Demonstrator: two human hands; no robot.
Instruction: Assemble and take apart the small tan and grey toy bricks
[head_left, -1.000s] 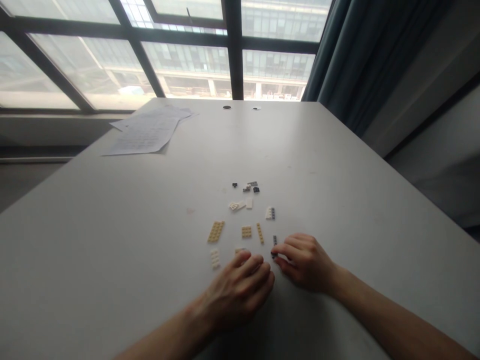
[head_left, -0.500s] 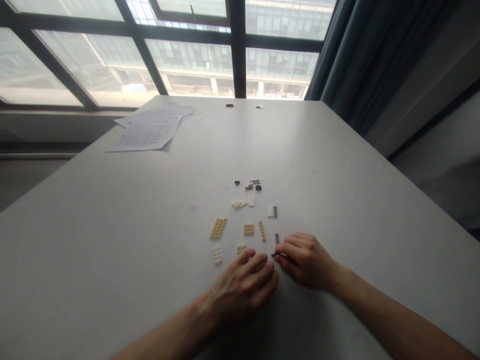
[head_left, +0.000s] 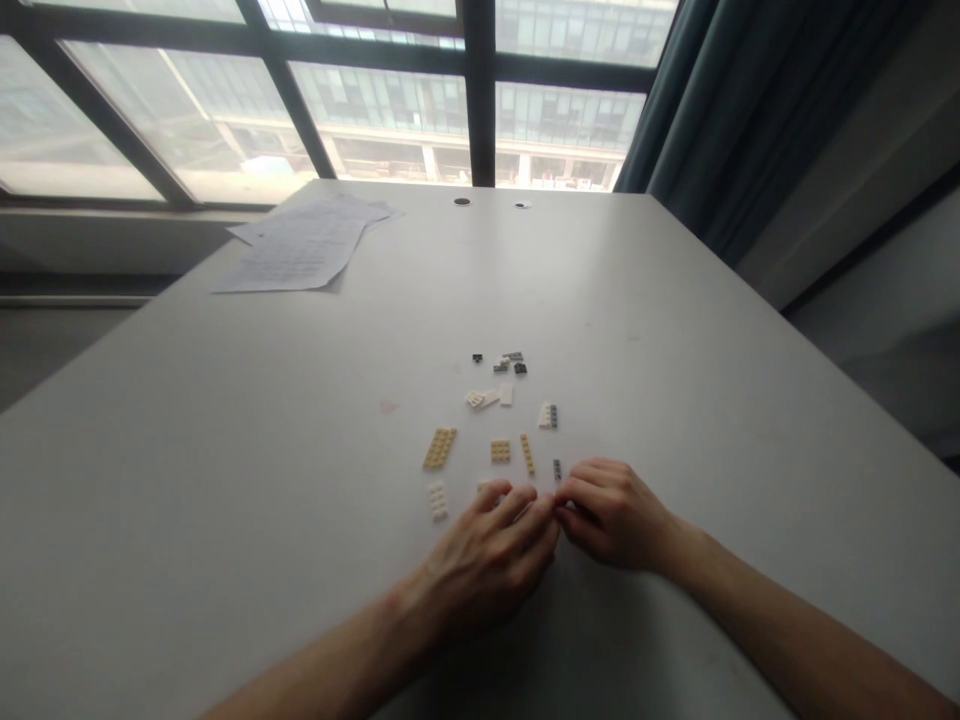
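My left hand rests low over the table with fingers curled, mostly covering a small tan building-block plate; what they grip is hidden. Beside it, my right hand is closed in a pinch, its fingertips meeting the left hand's fingers. The small dark grey piece in that pinch is almost wholly hidden. Just beyond the right fingertips lies a short grey plate. Nearby are a narrow tan strip, a square tan plate, a larger tan plate and a white studded plate.
Farther out lie a white piece against a grey one, flat white tiles and several small dark pieces. Printed papers cover the white table's far left corner. Windows and a dark curtain stand behind.
My right hand's fingertips and my left hand's fingers have come together, hiding the small dark grey piece that showed between them. More of the tan plate is covered. The view has tilted slightly.
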